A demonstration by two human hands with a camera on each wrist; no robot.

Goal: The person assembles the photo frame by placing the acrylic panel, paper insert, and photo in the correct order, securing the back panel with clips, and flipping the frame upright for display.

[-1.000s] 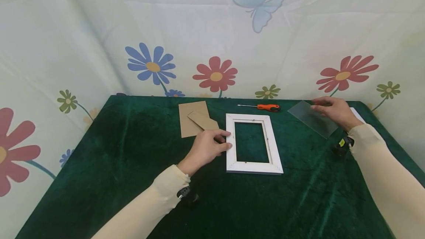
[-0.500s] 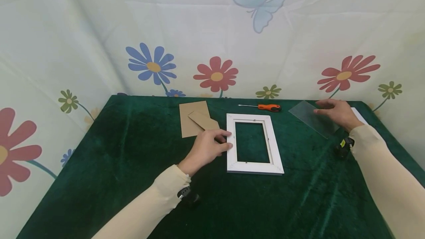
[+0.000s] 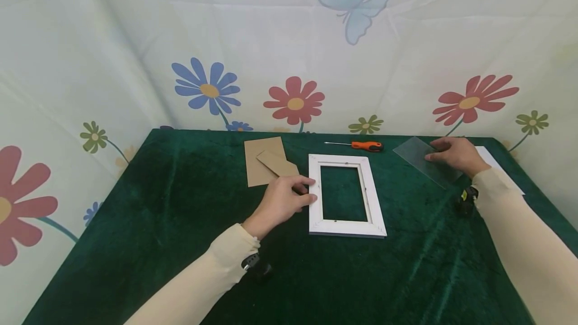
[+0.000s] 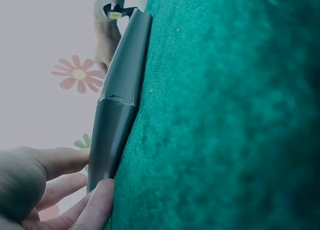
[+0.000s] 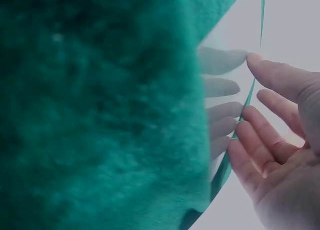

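Observation:
A white picture frame [image 3: 376,204], with no panel in its opening, lies flat on a green cloth-covered table. My left hand [image 3: 281,199] holds its left rail, index fingertip and thumb at the edge. In the left wrist view the fingers [image 4: 98,202] lie along the grey side of the frame [image 4: 114,132]. To the right, my right hand [image 3: 458,154] bends over a clear glass or plastic sheet [image 3: 413,154]. In the right wrist view its fingertips [image 5: 234,142] meet their own reflections on the sheet, thumb and fingers spread apart.
A brown backing board [image 3: 257,169] with a smaller brown stand piece [image 3: 276,163] on it lies behind my left hand. An orange-handled screwdriver [image 3: 367,146] lies near the back edge. White paper [image 3: 492,158] shows beyond the right wrist. A flowered curtain [image 3: 248,29] hangs behind.
My right hand shifts slightly to the right and down over the clear sheet, and more of the white paper shows. The left hand and the picture frame stay put.

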